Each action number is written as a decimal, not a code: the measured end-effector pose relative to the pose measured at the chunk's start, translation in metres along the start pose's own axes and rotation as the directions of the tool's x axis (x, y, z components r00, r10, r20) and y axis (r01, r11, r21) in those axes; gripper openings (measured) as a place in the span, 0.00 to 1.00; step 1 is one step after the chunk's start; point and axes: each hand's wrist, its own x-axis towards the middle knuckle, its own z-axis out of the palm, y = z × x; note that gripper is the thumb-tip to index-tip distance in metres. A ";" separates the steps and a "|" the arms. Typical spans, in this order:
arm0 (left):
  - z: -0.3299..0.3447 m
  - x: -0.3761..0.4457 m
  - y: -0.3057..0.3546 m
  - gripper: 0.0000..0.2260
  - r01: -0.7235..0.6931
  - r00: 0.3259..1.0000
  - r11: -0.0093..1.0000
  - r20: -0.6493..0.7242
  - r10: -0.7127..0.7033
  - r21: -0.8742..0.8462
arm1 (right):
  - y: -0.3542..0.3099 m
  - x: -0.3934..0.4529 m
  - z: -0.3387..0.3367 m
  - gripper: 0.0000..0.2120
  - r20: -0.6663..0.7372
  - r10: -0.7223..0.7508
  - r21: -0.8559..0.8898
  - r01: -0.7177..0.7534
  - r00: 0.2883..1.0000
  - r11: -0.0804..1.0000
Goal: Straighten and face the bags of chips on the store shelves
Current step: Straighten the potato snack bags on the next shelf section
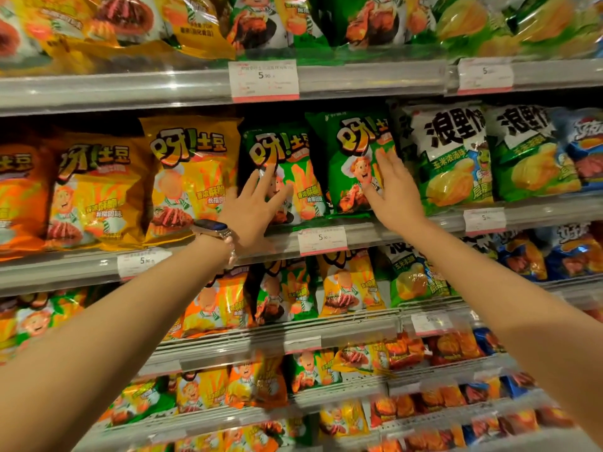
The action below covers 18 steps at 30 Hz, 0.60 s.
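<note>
Two green chip bags stand side by side on the middle shelf. My left hand (253, 207), with a watch on its wrist, lies with spread straight fingers on the front of the left green bag (293, 151). My right hand (391, 187) rests with straight fingers against the front right part of the right green bag (349, 148), which leans a little to the left. Neither hand curls round a bag.
Yellow and orange bags (192, 171) stand left of the green ones, green-and-white bags (453, 158) to the right. Shelf edges (391, 230) carry price tags (322, 239). More rows of bags fill the shelves above and below.
</note>
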 end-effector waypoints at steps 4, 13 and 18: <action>0.002 -0.025 0.020 0.41 0.015 0.994 0.997 -0.105 -0.024 -0.081 | -0.007 -0.020 -0.006 0.30 -0.068 0.007 0.133 0.002 0.998 0.991; 0.082 -0.101 0.060 0.31 -0.344 0.922 0.937 -0.209 0.325 -0.060 | -0.016 -0.112 0.020 0.16 0.061 -0.199 0.236 0.179 0.978 0.955; 0.135 -0.102 0.067 0.40 -0.130 0.949 0.990 0.282 0.142 -0.061 | 0.005 -0.131 0.057 0.12 0.226 -0.167 0.168 0.131 0.960 0.977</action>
